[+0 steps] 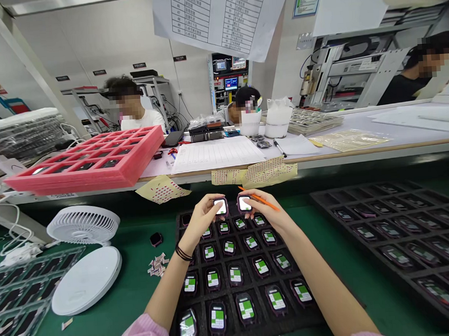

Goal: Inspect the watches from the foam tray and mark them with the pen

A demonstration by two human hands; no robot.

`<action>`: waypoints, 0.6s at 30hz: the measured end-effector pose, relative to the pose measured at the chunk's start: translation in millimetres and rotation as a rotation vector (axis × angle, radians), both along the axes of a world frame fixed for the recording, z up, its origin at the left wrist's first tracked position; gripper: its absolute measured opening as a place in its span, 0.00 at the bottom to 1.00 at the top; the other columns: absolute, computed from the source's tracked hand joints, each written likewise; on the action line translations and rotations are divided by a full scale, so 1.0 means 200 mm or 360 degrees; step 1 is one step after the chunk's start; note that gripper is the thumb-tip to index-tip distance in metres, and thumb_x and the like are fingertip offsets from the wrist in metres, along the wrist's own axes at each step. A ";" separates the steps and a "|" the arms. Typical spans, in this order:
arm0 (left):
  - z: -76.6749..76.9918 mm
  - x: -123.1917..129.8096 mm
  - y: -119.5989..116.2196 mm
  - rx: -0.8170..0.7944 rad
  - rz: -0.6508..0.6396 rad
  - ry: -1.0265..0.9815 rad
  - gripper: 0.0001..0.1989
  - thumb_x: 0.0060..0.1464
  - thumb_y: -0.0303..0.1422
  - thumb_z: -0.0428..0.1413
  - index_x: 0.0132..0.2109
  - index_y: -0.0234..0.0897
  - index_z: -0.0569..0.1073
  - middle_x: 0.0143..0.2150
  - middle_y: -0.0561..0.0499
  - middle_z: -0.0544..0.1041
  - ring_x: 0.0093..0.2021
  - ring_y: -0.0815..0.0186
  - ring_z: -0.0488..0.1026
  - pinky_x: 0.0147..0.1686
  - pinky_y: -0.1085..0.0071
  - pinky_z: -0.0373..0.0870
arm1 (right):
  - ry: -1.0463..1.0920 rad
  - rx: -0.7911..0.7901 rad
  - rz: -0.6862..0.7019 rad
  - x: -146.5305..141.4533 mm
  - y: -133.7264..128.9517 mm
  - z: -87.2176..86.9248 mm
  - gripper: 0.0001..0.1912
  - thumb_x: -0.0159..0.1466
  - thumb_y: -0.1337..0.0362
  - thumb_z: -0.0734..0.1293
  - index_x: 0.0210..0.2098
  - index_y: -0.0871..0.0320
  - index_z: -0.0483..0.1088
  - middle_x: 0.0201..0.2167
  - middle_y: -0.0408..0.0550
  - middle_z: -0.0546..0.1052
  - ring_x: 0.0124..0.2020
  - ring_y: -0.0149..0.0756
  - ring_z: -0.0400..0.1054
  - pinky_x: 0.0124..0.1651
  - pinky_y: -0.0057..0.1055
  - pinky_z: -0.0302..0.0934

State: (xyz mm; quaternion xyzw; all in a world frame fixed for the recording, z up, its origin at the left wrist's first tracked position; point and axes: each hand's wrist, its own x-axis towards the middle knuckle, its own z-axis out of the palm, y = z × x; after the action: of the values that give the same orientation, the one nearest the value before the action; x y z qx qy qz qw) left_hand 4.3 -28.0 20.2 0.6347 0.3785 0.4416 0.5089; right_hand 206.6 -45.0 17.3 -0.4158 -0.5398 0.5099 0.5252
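My left hand (205, 213) grips a small dark-framed watch face (221, 206) with a lit white screen, the thumb on its front. Beside it, a similar lit watch face (244, 203) is in my right hand (260, 209), which also has an orange stick (262, 200) lying across its fingers. The two watch faces are apart. Both hands are over the far edge of a black foam tray (227, 293), whose compartments hold several watch faces showing green and white screens.
A white fan (87, 280) stands at left, near clear plastic trays (17, 322), a lone dark watch face (156, 238) and small scraps (158, 265). Another black tray (368, 220) lies at right. A pink foam tray (133, 166) rests on the raised shelf. Three people are beyond.
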 end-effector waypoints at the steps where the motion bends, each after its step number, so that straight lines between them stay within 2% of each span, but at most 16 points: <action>1: 0.00 0.00 0.00 -0.0008 0.0010 0.0005 0.17 0.53 0.42 0.56 0.46 0.35 0.71 0.29 0.52 0.73 0.24 0.70 0.71 0.20 0.77 0.58 | -0.0001 -0.0010 -0.0019 0.00 0.00 0.00 0.14 0.56 0.56 0.70 0.38 0.56 0.73 0.25 0.42 0.70 0.19 0.31 0.69 0.23 0.29 0.63; 8: 0.04 0.01 -0.04 -0.0043 0.0077 0.0055 0.14 0.55 0.42 0.54 0.41 0.36 0.73 0.28 0.52 0.72 0.22 0.72 0.68 0.18 0.78 0.56 | 0.0005 -0.0056 -0.0093 -0.01 0.02 -0.03 0.13 0.54 0.54 0.71 0.32 0.56 0.74 0.28 0.45 0.71 0.20 0.29 0.64 0.19 0.28 0.62; 13: 0.04 0.01 -0.03 -0.0020 0.0007 0.0060 0.16 0.56 0.42 0.54 0.46 0.35 0.72 0.28 0.51 0.73 0.25 0.70 0.70 0.20 0.77 0.59 | -0.0030 -0.0046 -0.0084 -0.01 0.00 -0.01 0.13 0.54 0.55 0.72 0.34 0.55 0.74 0.27 0.43 0.70 0.19 0.29 0.65 0.21 0.29 0.63; 18: 0.00 0.00 0.00 0.0025 -0.0075 0.0067 0.19 0.56 0.41 0.54 0.51 0.36 0.69 0.33 0.49 0.74 0.28 0.68 0.73 0.22 0.77 0.62 | -0.0073 -0.0007 0.0023 0.00 0.00 -0.01 0.14 0.54 0.57 0.72 0.39 0.54 0.72 0.25 0.42 0.70 0.20 0.31 0.69 0.22 0.29 0.60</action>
State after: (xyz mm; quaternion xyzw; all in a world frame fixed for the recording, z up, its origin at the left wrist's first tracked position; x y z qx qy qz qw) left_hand 4.8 -28.1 20.0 0.6567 0.3706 0.4189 0.5059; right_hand 207.4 -45.6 15.7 -0.4246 -0.5535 0.5053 0.5080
